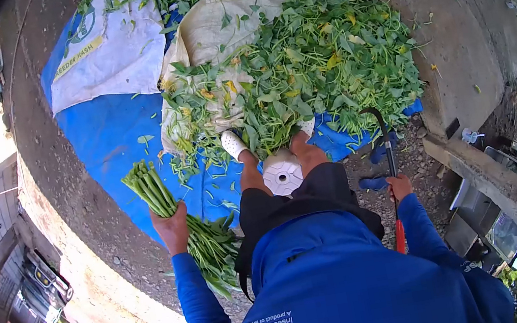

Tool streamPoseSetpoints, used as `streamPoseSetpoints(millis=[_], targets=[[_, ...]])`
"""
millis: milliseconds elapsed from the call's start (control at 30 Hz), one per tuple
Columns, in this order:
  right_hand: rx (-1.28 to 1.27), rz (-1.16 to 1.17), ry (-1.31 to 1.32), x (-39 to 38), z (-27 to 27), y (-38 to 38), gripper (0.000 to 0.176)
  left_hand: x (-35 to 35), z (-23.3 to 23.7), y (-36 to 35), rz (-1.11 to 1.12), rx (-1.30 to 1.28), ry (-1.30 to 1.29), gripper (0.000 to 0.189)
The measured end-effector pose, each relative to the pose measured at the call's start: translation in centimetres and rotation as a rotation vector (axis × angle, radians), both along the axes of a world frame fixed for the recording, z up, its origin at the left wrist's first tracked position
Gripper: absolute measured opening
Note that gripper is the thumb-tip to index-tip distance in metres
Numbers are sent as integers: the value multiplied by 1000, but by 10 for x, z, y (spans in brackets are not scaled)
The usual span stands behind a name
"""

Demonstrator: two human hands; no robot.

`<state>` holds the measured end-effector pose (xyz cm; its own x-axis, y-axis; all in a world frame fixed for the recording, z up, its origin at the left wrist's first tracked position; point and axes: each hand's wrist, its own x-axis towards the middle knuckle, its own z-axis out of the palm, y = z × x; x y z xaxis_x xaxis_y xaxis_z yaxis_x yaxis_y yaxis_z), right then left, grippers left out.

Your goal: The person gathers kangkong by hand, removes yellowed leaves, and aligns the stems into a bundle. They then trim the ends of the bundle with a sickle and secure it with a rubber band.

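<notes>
My left hand is closed around a bunch of leafy green stalks. The thick cut stems point away from me, and the leaves hang back along my forearm. On the other side, my right hand grips a sickle by its shaft. Its dark hooked tip points forward, and its red end lies toward me. In front of my feet spreads a large pile of cut green leaves and stems, with some yellow leaves among them.
A blue tarp lies under the pile, with a white printed sack and a beige sack on it. Between my legs stands a white round stool. Blue slippers rest near my right hand. A concrete beam runs along the right.
</notes>
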<state>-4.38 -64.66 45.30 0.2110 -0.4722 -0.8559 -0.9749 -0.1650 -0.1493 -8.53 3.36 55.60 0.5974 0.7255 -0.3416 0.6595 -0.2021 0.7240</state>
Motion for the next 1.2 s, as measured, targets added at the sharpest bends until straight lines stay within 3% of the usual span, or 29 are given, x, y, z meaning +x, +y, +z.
streamPoseSetpoints(millis=[100,267,700,800,900,1000,1033,1200], targets=[[48,-12,-31,-16,-10,-14,20,-29,17,-15,12,-41,23,36],[-32,168,-5,-17,0,-3,22,-52,37,-26,65,-1,17,35],[174,333,70,70,-41,-19,21,-42,92,-44,140,88,-136,30],[124,422,-37,96,-50,-7,22,-39,86,-45,130,93,-158,28],[-184,700,-443,92,-139,-27,36,-31,69,-36,79,89,-93,30],[23,429,-239,142,-10,71,44,-13,51,-17,62,51,-42,34],[-91,591,-351,137,-35,64,46,-3,49,-13,58,33,-32,35],[-214,640,-373,103,-37,82,41,22,31,37,38,-30,5,41]])
